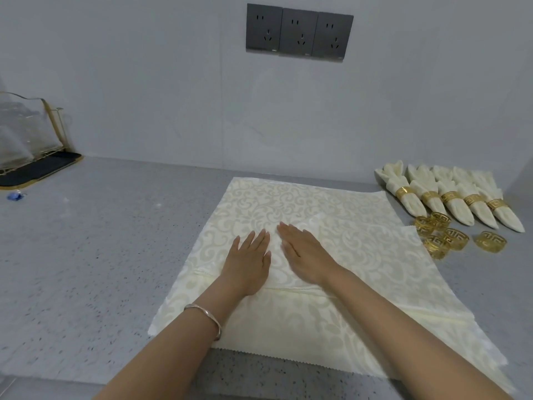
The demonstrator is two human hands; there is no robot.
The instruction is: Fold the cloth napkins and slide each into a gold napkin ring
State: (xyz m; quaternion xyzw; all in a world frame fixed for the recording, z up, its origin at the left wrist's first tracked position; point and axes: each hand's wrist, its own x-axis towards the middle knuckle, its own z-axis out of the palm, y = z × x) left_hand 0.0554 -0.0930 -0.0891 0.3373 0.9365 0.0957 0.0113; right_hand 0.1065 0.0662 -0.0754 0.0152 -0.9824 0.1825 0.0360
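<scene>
A cream patterned cloth napkin (294, 203) lies spread flat on the grey speckled counter, with more cream cloth under it toward the near edge. My left hand (249, 259) and my right hand (302, 252) rest side by side on its middle, palms down and fingers straight. At the right, several folded napkins in gold rings (450, 197) lie in a row. Several loose gold napkin rings (450, 236) sit just in front of them, beside the cloth's right edge.
A clear rack on a black, gold-rimmed tray (37, 168) stands at the far left, with a small blue scrap (15, 195) near it. Dark wall sockets (298, 31) hang above. The counter's front edge (43, 379) runs along the bottom left.
</scene>
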